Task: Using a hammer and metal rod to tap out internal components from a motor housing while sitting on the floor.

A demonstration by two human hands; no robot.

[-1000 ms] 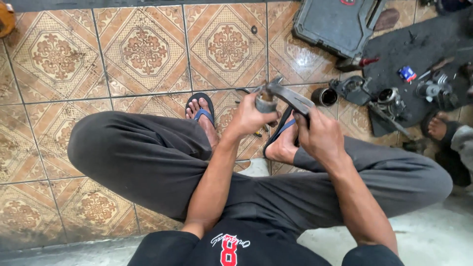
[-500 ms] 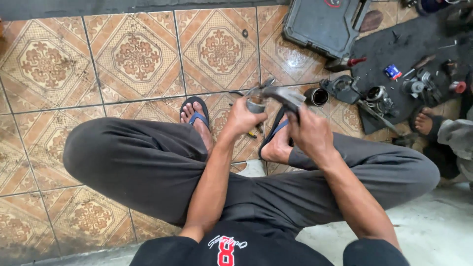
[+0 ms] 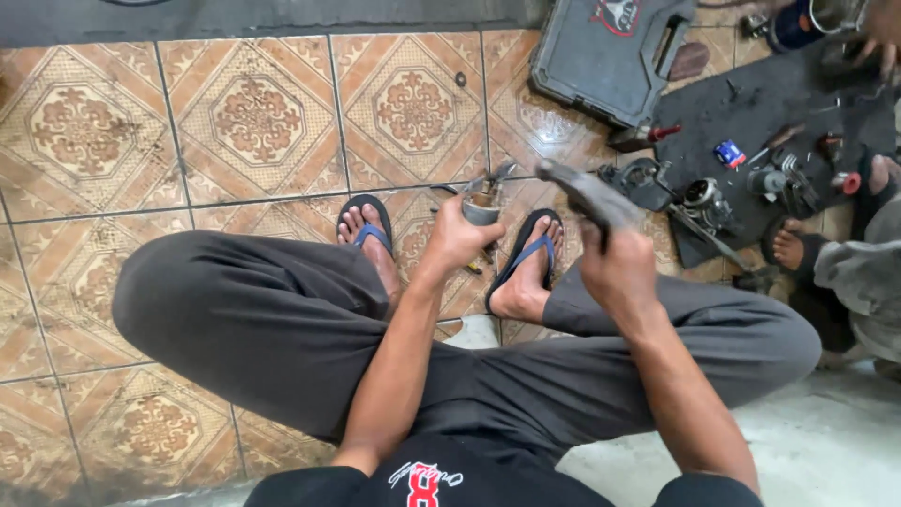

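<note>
- Patterned floor tiles (image 3: 235, 122), with a dark mat (image 3: 751, 113) of engine parts far right.
- Left hand (image 3: 460, 239) is clenched round a small metal part (image 3: 483, 202), held above the feet.
- Right hand (image 3: 615, 268) grips a grey tool (image 3: 587, 192) just right of it.
- A slipping tool could strike fingers or sandalled toes.

A small metal engine part (image 3: 483, 201) sits just above the centre of the frame, held upright in the air over the patterned tiles. It is a short grey cylinder with a brassy fitting and thin dark prongs sticking up from its top. To its right, apart from it, a grey metal tool (image 3: 587, 194) slants from upper left down to lower right, its long blunt body blurred, details unclear.
</note>
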